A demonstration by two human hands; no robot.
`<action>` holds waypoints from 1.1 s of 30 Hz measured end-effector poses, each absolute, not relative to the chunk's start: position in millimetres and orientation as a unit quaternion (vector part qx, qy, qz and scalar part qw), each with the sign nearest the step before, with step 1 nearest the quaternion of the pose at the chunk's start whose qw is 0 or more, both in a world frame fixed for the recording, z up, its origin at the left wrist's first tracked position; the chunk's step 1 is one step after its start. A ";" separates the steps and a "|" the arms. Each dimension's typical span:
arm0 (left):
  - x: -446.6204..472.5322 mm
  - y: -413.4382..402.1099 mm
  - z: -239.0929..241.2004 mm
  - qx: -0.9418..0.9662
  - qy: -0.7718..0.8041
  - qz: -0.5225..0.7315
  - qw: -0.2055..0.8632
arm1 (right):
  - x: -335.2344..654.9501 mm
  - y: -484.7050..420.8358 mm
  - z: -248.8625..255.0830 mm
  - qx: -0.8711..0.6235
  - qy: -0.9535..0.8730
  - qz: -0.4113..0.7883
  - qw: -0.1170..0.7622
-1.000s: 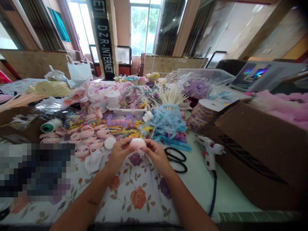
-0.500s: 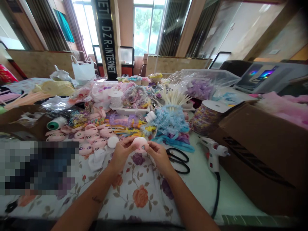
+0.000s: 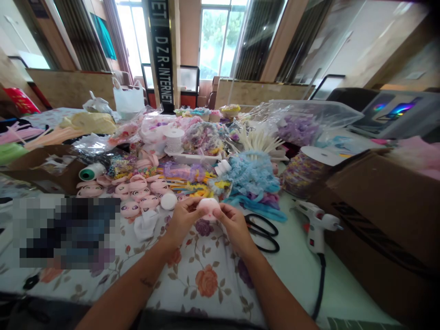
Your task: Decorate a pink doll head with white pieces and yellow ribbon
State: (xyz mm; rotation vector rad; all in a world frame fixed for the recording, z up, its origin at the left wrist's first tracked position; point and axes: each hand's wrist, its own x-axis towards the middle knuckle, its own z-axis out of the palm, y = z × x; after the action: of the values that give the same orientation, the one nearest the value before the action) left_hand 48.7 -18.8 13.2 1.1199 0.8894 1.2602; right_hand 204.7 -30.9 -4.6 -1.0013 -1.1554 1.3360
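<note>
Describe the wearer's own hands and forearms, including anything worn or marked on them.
The left hand and right hand are ungloved. No sleeve, watch or bracelet shows on the left forearm or right forearm. The left one bears a small, dark tattoo resembling handwriting, too small to read; no such mark shows on the right.

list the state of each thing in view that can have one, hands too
left hand: closed on the doll head
right hand: closed on the doll head
doll head: held between both hands
scissors: lying flat, blades hidden
glue gun: lying down, heat can't be told
large spool: on end, wound
white carrier bag: upright, handles up
</note>
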 end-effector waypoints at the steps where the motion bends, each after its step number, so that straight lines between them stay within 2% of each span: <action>1: 48.8 -18.2 13.3 0.461 0.376 0.543 0.593 | 204.2 -30.3 -4.5 -0.421 -0.475 0.560 0.532; 6: 49.4 -14.2 8.3 0.368 0.350 0.548 0.665 | 203.3 -27.0 -5.5 -0.434 -0.436 0.565 0.550; 15: 50.5 -13.7 5.5 0.311 0.343 0.559 0.688 | 202.6 -26.9 -5.7 -0.420 -0.406 0.584 0.564; 20: 47.7 -12.4 4.0 0.346 0.405 0.575 0.621 | 200.7 -28.7 -0.2 -0.369 -0.360 0.646 0.563; 26: 41.1 -10.3 7.1 0.404 0.416 0.639 0.505 | 207.9 -22.1 2.1 -0.344 -0.204 0.675 0.620; 33: 46.6 -22.7 12.3 0.525 0.440 0.554 0.474 | 212.2 -17.1 3.1 -0.352 -0.143 0.670 0.638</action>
State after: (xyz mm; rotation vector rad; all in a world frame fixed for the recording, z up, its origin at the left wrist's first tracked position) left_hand 46.6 -22.7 12.3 1.2840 1.0755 1.3550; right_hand 212.2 -17.1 3.1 -0.8026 -0.3260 1.5299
